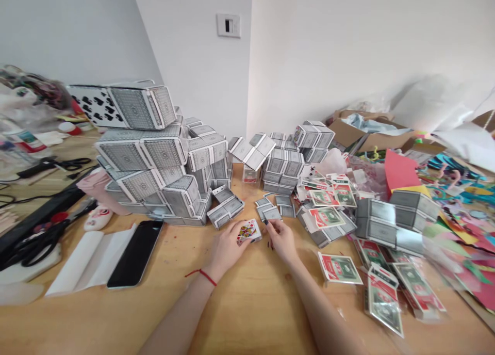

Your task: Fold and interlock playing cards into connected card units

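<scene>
My left hand (228,246) holds a small stack of playing cards (248,231) face up on the wooden table (247,303), fingers closed on it. A red string sits on that wrist. My right hand (281,239) pinches the right edge of the same stack. Just beyond the hands lie folded card cubes (267,210). A tall pile of grey card-back cubes (154,159) rises to the left, and a smaller pile (290,159) stands behind.
A black phone (136,252) on white paper lies at the left, with scissors (34,241) further left. Red and green card boxes (340,267) are scattered at the right. Coloured paper (464,210) and a cardboard box (367,130) fill the far right.
</scene>
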